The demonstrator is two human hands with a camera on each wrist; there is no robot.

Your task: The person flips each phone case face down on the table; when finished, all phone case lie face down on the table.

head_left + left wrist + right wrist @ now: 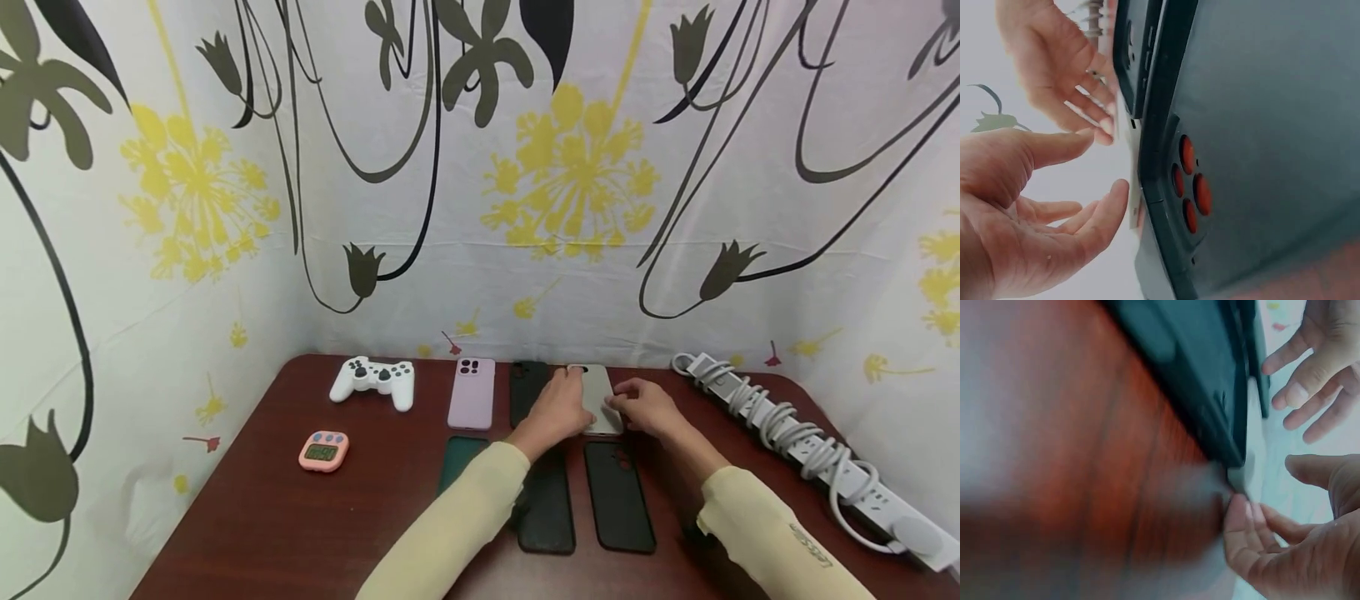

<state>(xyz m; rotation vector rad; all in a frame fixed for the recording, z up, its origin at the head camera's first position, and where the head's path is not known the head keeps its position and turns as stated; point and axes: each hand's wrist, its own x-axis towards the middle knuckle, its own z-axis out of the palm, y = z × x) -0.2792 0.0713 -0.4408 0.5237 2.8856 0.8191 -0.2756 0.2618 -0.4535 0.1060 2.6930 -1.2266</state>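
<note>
So both hands are sitting on the light grey phone (600, 398) lying flat near the far edge of the dark red surface (262, 517), roughly at 12 o'clock from the person. The left hand (557, 410) is covering its left side and the right hand (643, 407) is touching its right edge. From the wrist views, the fingers (1094, 219) of both hands are looking relaxed and spread, not clenched, fingertips just meeting the phone's thin edge rather than wrapping it.

Just at 6 o'clock of that phone, two dark cases (618, 496) are lying side by side, and a dark green one (457, 461) is peeking out at 9 o'clock of the left sleeve. A black case (527, 387) and a pink phone (472, 393) are lying further toward 9 o'clock, then a white game controller (373, 380). A pink timer (323, 451) is sitting nearer, and a white power strip (795, 442) with coiled cord is lying off at 3 o'clock.
</note>
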